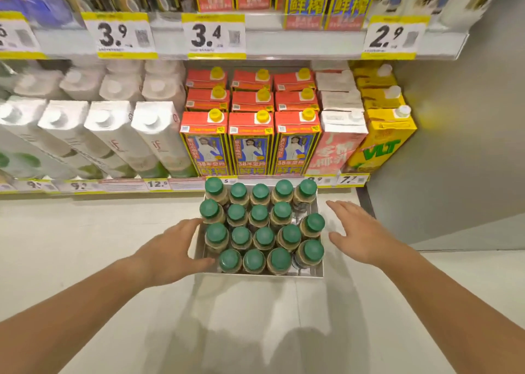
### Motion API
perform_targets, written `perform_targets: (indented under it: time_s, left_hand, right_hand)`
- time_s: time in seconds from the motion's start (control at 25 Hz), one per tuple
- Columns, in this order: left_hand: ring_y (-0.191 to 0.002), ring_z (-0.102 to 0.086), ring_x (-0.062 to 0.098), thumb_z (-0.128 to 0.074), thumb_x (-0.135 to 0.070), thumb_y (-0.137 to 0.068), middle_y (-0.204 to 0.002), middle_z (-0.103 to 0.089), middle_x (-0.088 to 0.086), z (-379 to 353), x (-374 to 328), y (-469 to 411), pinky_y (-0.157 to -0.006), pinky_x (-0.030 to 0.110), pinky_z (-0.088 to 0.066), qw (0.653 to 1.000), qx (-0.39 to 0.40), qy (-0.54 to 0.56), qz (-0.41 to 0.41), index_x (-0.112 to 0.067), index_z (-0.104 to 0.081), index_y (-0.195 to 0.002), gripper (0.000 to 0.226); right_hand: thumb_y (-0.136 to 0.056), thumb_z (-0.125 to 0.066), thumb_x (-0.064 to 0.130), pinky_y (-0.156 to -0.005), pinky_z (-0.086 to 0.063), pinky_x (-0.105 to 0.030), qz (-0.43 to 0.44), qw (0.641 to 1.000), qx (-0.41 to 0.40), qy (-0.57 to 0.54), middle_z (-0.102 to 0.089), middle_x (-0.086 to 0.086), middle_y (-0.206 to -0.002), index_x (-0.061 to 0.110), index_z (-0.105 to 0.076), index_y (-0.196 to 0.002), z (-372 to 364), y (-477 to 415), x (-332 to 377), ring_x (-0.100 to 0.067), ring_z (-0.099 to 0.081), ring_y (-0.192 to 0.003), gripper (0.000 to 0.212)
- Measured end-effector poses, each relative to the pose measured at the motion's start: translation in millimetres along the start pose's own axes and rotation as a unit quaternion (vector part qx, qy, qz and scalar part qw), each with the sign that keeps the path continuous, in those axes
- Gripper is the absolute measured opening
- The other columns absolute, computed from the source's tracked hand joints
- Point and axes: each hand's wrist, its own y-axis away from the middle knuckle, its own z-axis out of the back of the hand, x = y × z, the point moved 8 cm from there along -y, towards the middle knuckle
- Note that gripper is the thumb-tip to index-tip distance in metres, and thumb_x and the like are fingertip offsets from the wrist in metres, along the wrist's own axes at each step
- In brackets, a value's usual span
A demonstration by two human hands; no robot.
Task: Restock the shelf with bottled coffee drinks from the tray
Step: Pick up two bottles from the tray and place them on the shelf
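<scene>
A shallow white tray (pixel 309 274) sits on the pale floor in front of the shelf. It holds several bottled coffee drinks (pixel 260 216) with green caps, standing upright in rows. My left hand (pixel 173 248) rests against the tray's left wall, fingers spread, thumb at the near left corner. My right hand (pixel 355 228) hovers just right of the tray with fingers apart, not touching it. Neither hand holds a bottle.
The lower shelf (pixel 181 187) carries white cartons (pixel 113 135), red and yellow cartons (pixel 250 140), a pink carton and a yellow VLT carton (pixel 380 143). An upper shelf (pixel 298 44) bears price tags. A grey wall (pixel 454 146) closes the right side.
</scene>
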Motion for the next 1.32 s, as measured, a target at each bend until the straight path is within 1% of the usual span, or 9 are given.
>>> perform_targets:
  time_s: [0.16,0.28,0.4,0.56,0.76,0.92,1.08,1.16,1.32]
  left_hand:
    - [-0.105,-0.051,-0.010,-0.067,-0.065,-0.059,-0.112,-0.055,-0.032,-25,13,-19,-0.082,0.016,-0.040,0.989,-0.047,0.140,0.005,-0.051,-0.049,-0.107,0.053]
    - [-0.094,-0.054,-0.019,-0.072,-0.057,-0.058,-0.098,-0.061,-0.038,-35,18,-23,-0.072,0.012,-0.042,0.974,-0.110,0.196,0.013,-0.048,-0.054,-0.099,0.046]
    - [-0.087,-0.058,-0.009,-0.079,-0.047,-0.064,-0.093,-0.062,-0.031,-40,20,-23,-0.067,0.017,-0.043,0.967,-0.162,0.196,0.023,-0.043,-0.053,-0.102,0.046]
    - [-0.089,-0.059,0.007,-0.081,-0.043,-0.072,-0.097,-0.064,-0.021,-43,18,-21,-0.068,0.026,-0.043,0.960,-0.212,0.182,0.022,-0.037,-0.055,-0.108,0.045]
    - [-0.088,-0.052,0.001,-0.078,-0.053,-0.071,-0.096,-0.061,-0.030,-23,5,-13,-0.063,0.023,-0.038,0.960,-0.247,0.129,-0.018,-0.044,-0.053,-0.111,0.048]
    - [-0.091,-0.058,-0.008,-0.068,-0.067,-0.064,-0.096,-0.062,-0.033,10,-14,-2,-0.067,0.019,-0.046,0.954,-0.247,0.166,-0.040,-0.047,-0.053,-0.107,0.050]
    - [-0.096,-0.065,0.004,-0.079,-0.052,-0.067,-0.101,-0.068,-0.020,62,-47,4,-0.084,0.037,-0.056,0.932,-0.229,0.253,-0.119,-0.039,-0.060,-0.104,0.044]
    - [-0.093,-0.067,0.010,-0.082,-0.051,-0.066,-0.099,-0.069,-0.015,98,-66,7,-0.083,0.037,-0.057,0.919,-0.237,0.278,-0.148,-0.037,-0.060,-0.100,0.043]
    - [-0.093,-0.069,0.012,-0.083,-0.052,-0.062,-0.101,-0.070,-0.012,183,-108,19,-0.080,0.036,-0.061,0.890,-0.250,0.318,-0.211,-0.039,-0.060,-0.098,0.045]
  right_hand:
    - [-0.085,-0.071,0.023,-0.119,-0.023,-0.037,0.045,0.995,0.019,-0.091,-0.038,-0.005,-0.153,0.027,-0.042,-0.146,-29,-26,1,-0.025,-0.030,-0.143,0.067]
    - [-0.080,-0.080,0.020,-0.109,-0.034,-0.031,0.059,0.986,-0.001,-0.159,-0.054,0.001,-0.133,0.025,-0.057,-0.132,-40,-34,-1,-0.020,-0.048,-0.128,0.057]
    - [-0.073,-0.086,0.021,-0.096,-0.033,-0.021,0.034,0.977,-0.009,-0.213,-0.056,0.005,-0.124,0.034,-0.058,-0.119,-46,-39,-4,-0.013,-0.052,-0.117,0.056]
    - [-0.066,-0.090,0.022,-0.095,-0.039,-0.028,0.014,0.969,-0.044,-0.243,-0.056,0.002,-0.118,0.032,-0.061,-0.108,-50,-42,0,-0.015,-0.053,-0.109,0.052]
    - [-0.064,-0.091,0.020,-0.097,-0.033,-0.020,0.019,0.963,-0.074,-0.257,-0.050,0.004,-0.124,0.022,-0.068,-0.111,-28,-30,5,-0.012,-0.051,-0.114,0.051]
    - [-0.065,-0.088,0.022,-0.098,-0.042,-0.028,0.037,0.957,-0.078,-0.276,-0.061,0.007,-0.118,0.027,-0.069,-0.111,17,-17,25,-0.010,-0.057,-0.110,0.049]
    - [-0.069,-0.085,0.013,-0.081,-0.050,-0.016,0.052,0.947,-0.082,-0.307,-0.076,0.016,-0.094,0.033,-0.070,-0.093,72,-2,52,0.001,-0.068,-0.091,0.035]
    - [-0.070,-0.082,0.006,-0.071,-0.050,-0.009,0.063,0.937,-0.096,-0.329,-0.077,0.017,-0.088,0.028,-0.071,-0.089,107,7,66,0.002,-0.070,-0.082,0.032]
    - [-0.071,-0.078,0.004,-0.068,-0.054,-0.014,0.086,0.926,-0.155,-0.333,-0.077,0.011,-0.084,0.023,-0.071,-0.085,203,36,107,-0.003,-0.070,-0.076,0.025]
